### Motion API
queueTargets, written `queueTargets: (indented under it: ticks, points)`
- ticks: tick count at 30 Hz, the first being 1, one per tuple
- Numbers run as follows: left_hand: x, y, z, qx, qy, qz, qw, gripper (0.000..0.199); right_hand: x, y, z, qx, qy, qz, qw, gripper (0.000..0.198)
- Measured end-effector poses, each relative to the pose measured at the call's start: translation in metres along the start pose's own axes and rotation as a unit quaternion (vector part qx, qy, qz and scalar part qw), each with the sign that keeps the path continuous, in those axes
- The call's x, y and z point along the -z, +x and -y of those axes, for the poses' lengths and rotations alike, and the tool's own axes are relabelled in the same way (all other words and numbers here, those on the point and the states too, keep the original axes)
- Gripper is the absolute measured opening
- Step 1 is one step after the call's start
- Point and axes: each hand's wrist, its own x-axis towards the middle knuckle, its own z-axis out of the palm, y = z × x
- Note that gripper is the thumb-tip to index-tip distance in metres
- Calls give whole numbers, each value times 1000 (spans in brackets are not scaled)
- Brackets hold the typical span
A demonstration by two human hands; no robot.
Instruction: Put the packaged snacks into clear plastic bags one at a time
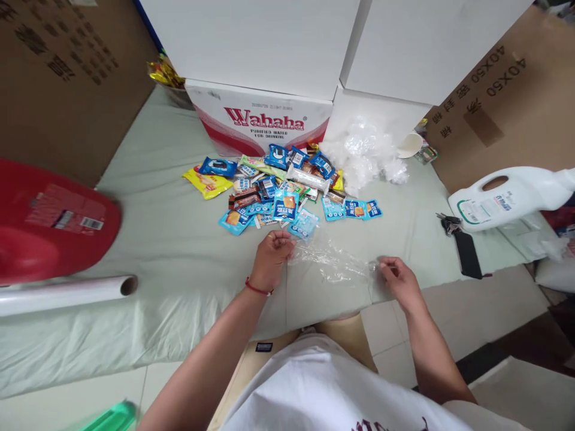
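A clear plastic bag (335,263) is stretched flat between my two hands, low over the pale green sheet. My left hand (274,254) pinches one end of it between thumb and fingers. At the opposite end, my right hand (398,278) grips the bag's edge with its fingertips. Just beyond the left fingers lies a light blue snack packet (304,224), at the near side of a heap of wrapped snacks (269,185). A short row of blue packets (354,209) lies to the right of that heap.
Behind the snacks stands a Wahaha carton (265,123), beside a pile of crumpled clear bags (363,149). To the right are a white detergent bottle (498,200) and a black phone-like object (467,254). A red container (54,221) and a white roll (67,293) occupy the left.
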Motion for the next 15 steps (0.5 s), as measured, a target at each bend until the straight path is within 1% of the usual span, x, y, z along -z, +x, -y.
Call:
queueTargets:
  ticks: [1,2,3,4,6,7,8,9,10,11,13,15]
  points:
    - [-1,-4,0,3,-21,-1,1000,52,0,0,4,50,-43,-43,997,53]
    - [-3,-9,-1,4,-42,1,999,52,-3,0,9,106,-73,-71,989,51]
    - [-6,-13,-1,5,-61,7,998,52,-7,-1,16,164,-90,-73,980,49]
    - [-9,-17,-2,5,-76,17,997,53,-15,-2,24,221,-99,-49,969,49]
    - [-14,-25,-5,8,-90,44,995,54,-35,-2,39,315,-107,34,942,55]
    - [-16,-29,-8,10,-89,57,994,56,-46,-1,45,347,-107,75,929,57]
    - [-17,-33,-10,11,-85,70,994,56,-56,0,49,363,-101,110,920,52]
    - [-16,-38,-13,10,-80,81,993,57,-64,2,52,364,-86,141,917,43]
    - [-14,-42,-17,7,-75,88,993,57,-69,5,54,352,-63,166,919,34]
    - [-10,-46,-20,2,-72,92,993,56,-72,7,55,325,-32,188,926,29]
    - [2,-56,-26,-2,-72,90,993,56,-68,12,56,242,44,229,942,28]
    - [17,-66,-29,12,-72,83,994,54,-58,18,59,154,119,268,943,32]
